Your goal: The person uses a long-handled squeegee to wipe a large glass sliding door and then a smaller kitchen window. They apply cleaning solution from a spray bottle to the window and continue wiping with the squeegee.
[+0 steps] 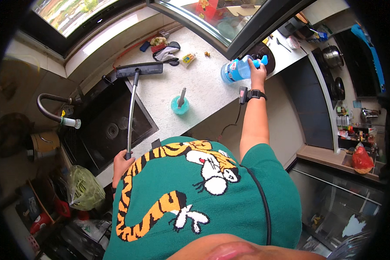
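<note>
My right hand [258, 74] grips the neck of a large clear bottle with a blue label [235, 70] and a blue pump top [263, 61]. The bottle is tilted over the counter's front edge. My left hand [120, 165] is closed around the handle of a squeegee [132, 113]. Its wide dark head [139, 70] lies at the counter's left, by the sink. Between my arms, a small bottle of teal liquid with a grey top [180, 104] stands on the white speckled counter [156, 97].
A black sink [117, 130] with a curved faucet [48, 97] lies at left. An open window sash [227, 48] juts over the counter. Cloths [165, 52] and a small packet [188, 59] lie at the back. A bag of green vegetables [84, 188] is at lower left.
</note>
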Tool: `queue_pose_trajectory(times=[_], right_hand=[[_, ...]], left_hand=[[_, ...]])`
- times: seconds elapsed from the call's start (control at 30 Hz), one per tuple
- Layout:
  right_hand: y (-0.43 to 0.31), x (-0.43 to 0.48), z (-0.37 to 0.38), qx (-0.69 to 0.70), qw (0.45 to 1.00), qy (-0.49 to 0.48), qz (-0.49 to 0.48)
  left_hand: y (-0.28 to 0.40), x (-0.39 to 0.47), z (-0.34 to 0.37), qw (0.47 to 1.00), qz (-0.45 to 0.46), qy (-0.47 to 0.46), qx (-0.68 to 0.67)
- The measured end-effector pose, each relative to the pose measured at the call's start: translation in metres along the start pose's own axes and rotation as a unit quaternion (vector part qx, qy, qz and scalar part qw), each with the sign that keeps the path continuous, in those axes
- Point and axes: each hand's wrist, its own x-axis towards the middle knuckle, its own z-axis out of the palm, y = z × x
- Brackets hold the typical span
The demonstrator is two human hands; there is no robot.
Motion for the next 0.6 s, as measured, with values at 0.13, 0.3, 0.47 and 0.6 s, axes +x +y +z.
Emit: queue_pose_trajectory(times=[0.13,0.3,0.47,0.6], right_hand=[[-0.009,-0.007,-0.005,-0.038,0.996,-0.066,0.043],[-0.04,-0.067,-0.04,0.008,0.99,-0.119,-0.075],[-0.073,-0.104,-0.047,0.205,0.907,-0.361,-0.064],[-0.089,-0.109,-0.029,0.219,0.875,-0.419,-0.104]], left_hand=[[0.015,-0.007,0.015,0.999,-0.006,0.022,-0.028],[0.025,-0.014,0.028,0.997,-0.048,0.043,-0.03],[0.026,-0.02,0.031,0.998,-0.017,0.065,0.002],[0.031,-0.019,0.029,0.996,-0.039,0.076,0.007]])
